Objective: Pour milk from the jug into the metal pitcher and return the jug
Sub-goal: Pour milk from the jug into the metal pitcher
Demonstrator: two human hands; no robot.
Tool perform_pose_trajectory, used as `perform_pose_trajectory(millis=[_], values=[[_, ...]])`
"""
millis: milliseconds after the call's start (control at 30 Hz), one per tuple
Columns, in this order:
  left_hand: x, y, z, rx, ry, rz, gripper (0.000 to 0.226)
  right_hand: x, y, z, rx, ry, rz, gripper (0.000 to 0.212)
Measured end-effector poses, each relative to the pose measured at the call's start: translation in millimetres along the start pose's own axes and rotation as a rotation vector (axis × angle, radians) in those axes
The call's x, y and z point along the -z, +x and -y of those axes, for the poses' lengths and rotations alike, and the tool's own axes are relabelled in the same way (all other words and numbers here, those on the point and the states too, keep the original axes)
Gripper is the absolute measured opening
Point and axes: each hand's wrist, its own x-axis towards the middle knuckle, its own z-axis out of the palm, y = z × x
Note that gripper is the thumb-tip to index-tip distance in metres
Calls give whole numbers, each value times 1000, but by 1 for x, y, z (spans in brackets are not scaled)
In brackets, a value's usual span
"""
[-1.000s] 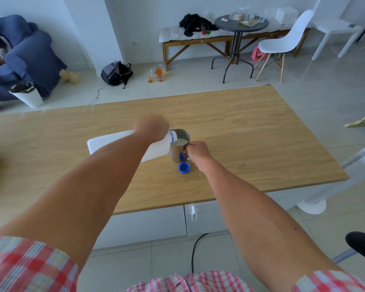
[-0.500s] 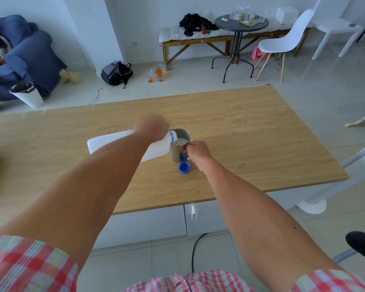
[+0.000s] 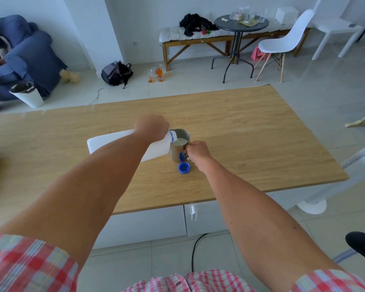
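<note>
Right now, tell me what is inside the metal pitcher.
The metal pitcher holds white milk, pouring from the tilted jug in the left hand. The right hand grips its handle. The milk hides the pitcher's bottom.

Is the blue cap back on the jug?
No. The blue cap lies on the wooden table beside the metal pitcher, while the jug is tipped with its open mouth over the pitcher.

Beyond our wooden table [image 3: 251, 127] we see a blue armchair [image 3: 27, 53], a white bin [image 3: 27, 94], a black backpack [image 3: 116, 73], a cushioned bench [image 3: 198, 36], a round dark table [image 3: 240, 25] and a white chair [image 3: 282, 42].
</note>
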Motion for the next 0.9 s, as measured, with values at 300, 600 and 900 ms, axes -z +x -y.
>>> perform_pose_trajectory(millis=[300,600,900], values=[[1,0,0,-2,-10,-1,18,0,2,-1,-4,13,0,21],[1,0,0,5,-17,-3,21,0,2,-1,-9,7,4,21],[2,-2,0,-7,6,0,21,0,1,0,-4,2,1,22]])
